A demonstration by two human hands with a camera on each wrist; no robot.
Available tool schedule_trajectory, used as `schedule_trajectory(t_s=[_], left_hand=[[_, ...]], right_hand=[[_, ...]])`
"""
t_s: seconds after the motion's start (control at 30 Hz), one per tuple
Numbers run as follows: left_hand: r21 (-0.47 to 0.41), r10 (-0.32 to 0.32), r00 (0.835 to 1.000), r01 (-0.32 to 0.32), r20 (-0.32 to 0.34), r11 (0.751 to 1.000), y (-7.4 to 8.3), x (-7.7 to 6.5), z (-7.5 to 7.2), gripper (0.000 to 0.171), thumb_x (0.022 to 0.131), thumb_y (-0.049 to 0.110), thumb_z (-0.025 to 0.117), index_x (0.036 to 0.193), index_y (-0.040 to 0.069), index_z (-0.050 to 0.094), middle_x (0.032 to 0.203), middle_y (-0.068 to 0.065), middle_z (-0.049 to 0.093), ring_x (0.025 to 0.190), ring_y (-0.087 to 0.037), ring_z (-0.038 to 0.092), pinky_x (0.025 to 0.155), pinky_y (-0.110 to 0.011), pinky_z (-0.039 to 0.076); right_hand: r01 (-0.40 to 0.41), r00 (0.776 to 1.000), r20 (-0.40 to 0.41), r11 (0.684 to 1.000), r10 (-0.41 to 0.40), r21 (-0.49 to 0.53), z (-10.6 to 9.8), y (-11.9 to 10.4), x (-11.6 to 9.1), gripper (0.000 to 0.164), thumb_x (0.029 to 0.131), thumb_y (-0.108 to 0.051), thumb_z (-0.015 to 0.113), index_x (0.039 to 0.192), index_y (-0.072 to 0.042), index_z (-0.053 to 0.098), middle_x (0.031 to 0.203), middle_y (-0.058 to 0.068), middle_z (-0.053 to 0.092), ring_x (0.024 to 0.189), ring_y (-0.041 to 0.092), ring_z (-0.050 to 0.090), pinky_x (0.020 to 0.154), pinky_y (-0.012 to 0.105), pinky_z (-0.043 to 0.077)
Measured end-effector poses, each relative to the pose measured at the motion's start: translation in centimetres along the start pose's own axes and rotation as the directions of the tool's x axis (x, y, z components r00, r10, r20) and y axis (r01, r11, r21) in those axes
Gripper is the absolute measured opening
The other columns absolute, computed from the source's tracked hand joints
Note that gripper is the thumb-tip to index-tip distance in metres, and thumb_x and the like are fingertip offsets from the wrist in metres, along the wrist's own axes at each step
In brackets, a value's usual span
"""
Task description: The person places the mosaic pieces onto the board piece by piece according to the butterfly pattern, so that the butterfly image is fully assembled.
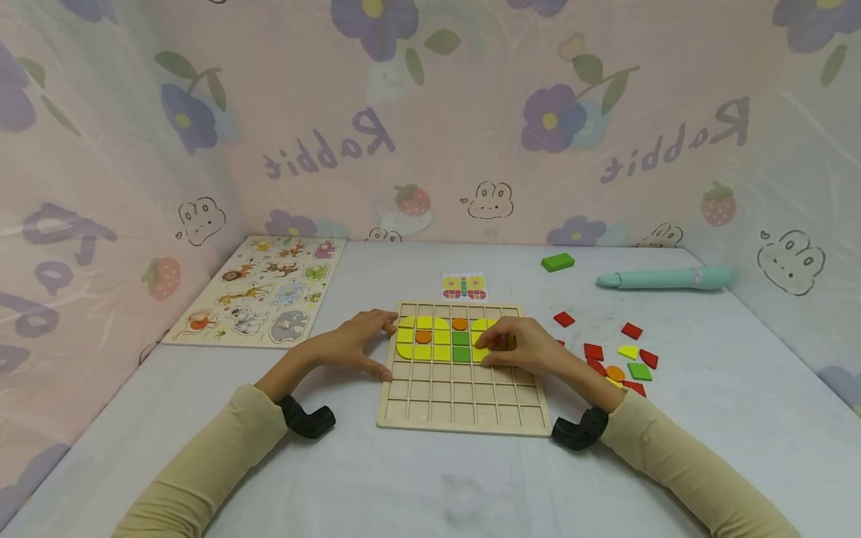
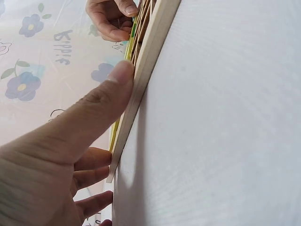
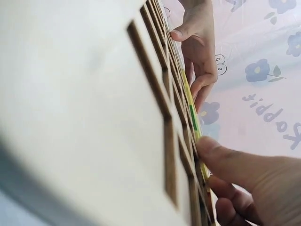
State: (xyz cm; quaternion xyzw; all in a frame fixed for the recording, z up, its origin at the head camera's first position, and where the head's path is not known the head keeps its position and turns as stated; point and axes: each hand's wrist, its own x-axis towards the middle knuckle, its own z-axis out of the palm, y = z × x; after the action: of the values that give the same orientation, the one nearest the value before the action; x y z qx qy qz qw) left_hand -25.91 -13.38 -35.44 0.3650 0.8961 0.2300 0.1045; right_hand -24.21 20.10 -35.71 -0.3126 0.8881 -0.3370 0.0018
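Note:
A wooden grid board (image 1: 430, 412) lies on the table, its upper cells partly filled with yellow tiles (image 1: 442, 353), green square tiles (image 1: 460, 338) and orange round tiles (image 1: 423, 337). My left hand (image 1: 350, 345) rests at the board's left side, thumb on the edge and fingers spread toward the far corner. Over the right part of the tiled rows, my right hand (image 1: 528, 345) pinches at a yellow tile (image 1: 480, 354) in the grid, thumb and forefinger bent around it. The right wrist view shows its thumb (image 3: 211, 149) down at the board's surface, other fingers curled. That hand covers some cells.
A small butterfly pattern card (image 1: 463, 286) lies behind the board. To the right are scattered loose red tiles (image 1: 631, 330), a green tile (image 1: 640, 371), a green block (image 1: 557, 262) and a mint pen-shaped object (image 1: 662, 279). An animal puzzle board (image 1: 232, 338) lies at left.

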Motion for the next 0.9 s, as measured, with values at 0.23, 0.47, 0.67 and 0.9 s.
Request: schedule_trajectory(t_s=[0.23,0.47,0.67,0.9], left_hand=[[-0.001,0.002,1.0,-0.002,0.003,1.0,-0.1,0.1,0.1,0.075,0.07,0.045,0.078,0.126,0.006,0.046,0.148,-0.014,0.03,0.137,-0.034,0.023,0.112,-0.051,0.017],[0.005,-0.003,1.0,0.003,0.004,1.0,-0.3,0.1,0.0,0.075,0.07,0.046,0.078,0.126,0.008,0.046,0.148,-0.013,0.029,0.137,-0.034,0.022,0.112,-0.051,0.017],[0.002,-0.011,1.0,0.011,0.012,1.0,-0.2,0.2,0.0,0.073,0.07,0.046,0.078,0.124,0.008,0.046,0.149,-0.013,0.029,0.138,-0.034,0.022,0.112,-0.051,0.017],[-0.003,-0.013,1.0,0.013,0.01,1.0,-0.1,0.1,0.0,0.071,0.07,0.044,0.079,0.123,0.008,0.047,0.148,-0.014,0.03,0.137,-0.034,0.022,0.112,-0.051,0.017]], right_hand=[[-0.021,0.996,-0.09,0.996,0.014,-0.081,-3.3,-0.1,-1.4,0.026,0.077,-0.023,0.077,0.1,-0.014,0.071,0.088,-0.004,0.065,0.077,0.014,0.051,0.064,0.026,0.043],[-0.076,0.99,-0.126,0.988,0.059,-0.137,-7.5,1.6,-6.6,0.019,0.081,-0.018,0.073,0.1,-0.016,0.069,0.087,-0.007,0.062,0.076,0.01,0.049,0.064,0.021,0.046],[-0.073,0.997,-0.024,0.989,0.071,-0.128,-9.5,3.6,-11.2,0.021,0.081,-0.017,0.073,0.1,-0.02,0.067,0.089,-0.008,0.063,0.079,0.007,0.05,0.063,0.021,0.045],[0.063,0.992,0.108,0.998,-0.061,-0.017,-10.4,5.9,-13.7,0.03,0.079,-0.007,0.073,0.106,-0.016,0.065,0.095,-0.003,0.062,0.078,0.009,0.05,0.059,0.024,0.041]])
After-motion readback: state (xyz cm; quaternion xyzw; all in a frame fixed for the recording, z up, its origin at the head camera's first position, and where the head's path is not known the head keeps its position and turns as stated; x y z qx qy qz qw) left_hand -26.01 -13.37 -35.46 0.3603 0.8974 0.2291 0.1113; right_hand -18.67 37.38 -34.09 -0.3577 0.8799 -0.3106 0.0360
